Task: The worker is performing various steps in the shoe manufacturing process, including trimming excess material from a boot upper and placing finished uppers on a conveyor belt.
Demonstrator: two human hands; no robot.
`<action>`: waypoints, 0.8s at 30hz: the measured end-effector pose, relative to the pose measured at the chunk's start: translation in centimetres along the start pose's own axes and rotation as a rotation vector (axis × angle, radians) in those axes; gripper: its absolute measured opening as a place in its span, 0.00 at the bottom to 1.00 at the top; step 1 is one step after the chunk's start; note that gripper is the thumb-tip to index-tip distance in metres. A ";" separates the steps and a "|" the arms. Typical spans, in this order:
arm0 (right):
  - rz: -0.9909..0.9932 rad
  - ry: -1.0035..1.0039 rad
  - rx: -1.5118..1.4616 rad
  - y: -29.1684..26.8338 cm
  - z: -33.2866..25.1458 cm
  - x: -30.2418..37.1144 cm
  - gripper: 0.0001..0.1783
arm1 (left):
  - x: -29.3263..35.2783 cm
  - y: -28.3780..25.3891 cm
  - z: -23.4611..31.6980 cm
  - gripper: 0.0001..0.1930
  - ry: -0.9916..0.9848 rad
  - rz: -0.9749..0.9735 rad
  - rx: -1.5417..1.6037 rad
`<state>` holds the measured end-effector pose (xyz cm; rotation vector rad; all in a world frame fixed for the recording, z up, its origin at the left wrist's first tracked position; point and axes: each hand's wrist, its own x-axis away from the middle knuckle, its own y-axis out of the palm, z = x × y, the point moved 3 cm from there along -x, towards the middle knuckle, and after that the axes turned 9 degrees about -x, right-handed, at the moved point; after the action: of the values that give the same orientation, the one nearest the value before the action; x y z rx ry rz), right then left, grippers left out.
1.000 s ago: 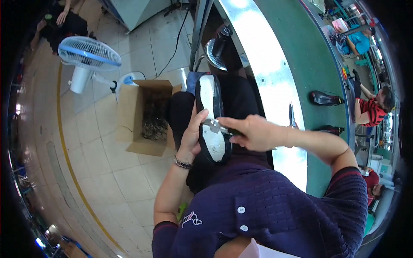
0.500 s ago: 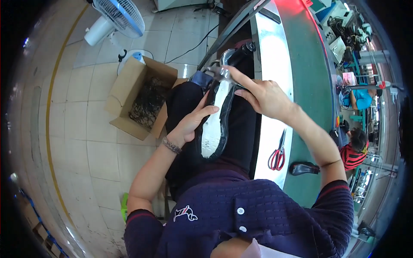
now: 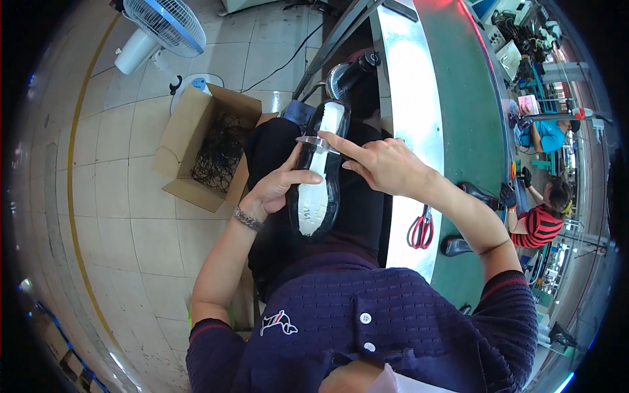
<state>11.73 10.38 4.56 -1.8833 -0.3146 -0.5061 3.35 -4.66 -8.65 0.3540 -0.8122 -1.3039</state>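
A person's left hand grips an upturned black shoe; the right hand holds a metal tool across its white sole.

From left to right: a white-and-blue fan and an open cardboard box of tangled dark strands stand on the tiled floor. The shoe is over the lap, beside the left edge of the counter, the left thumb on its sole, the right hand closed on the tool. Red-handled scissors lie on the counter's silver left strip; two dark shoes rest farther right, on its green surface.
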 end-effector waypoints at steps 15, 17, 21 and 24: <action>0.076 -0.144 -0.095 2.0 -1.2 0.6 0.36 | 2.3 2.4 -2.6 0.39 0.115 0.151 0.116; 0.046 -0.162 -0.001 0.9 -2.1 0.8 0.37 | 3.1 1.8 -3.2 0.39 0.110 0.120 0.182; 0.136 -0.207 -0.051 1.3 -2.7 1.7 0.40 | 3.3 2.1 -3.8 0.40 0.109 0.138 0.215; 0.045 -0.095 -0.036 2.8 -2.2 1.2 0.39 | 3.1 2.5 -3.8 0.41 0.178 0.195 0.052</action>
<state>13.63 7.27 3.57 -1.9485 -0.3274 -0.3950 7.96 -7.70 -8.58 0.4154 -0.7129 -1.0548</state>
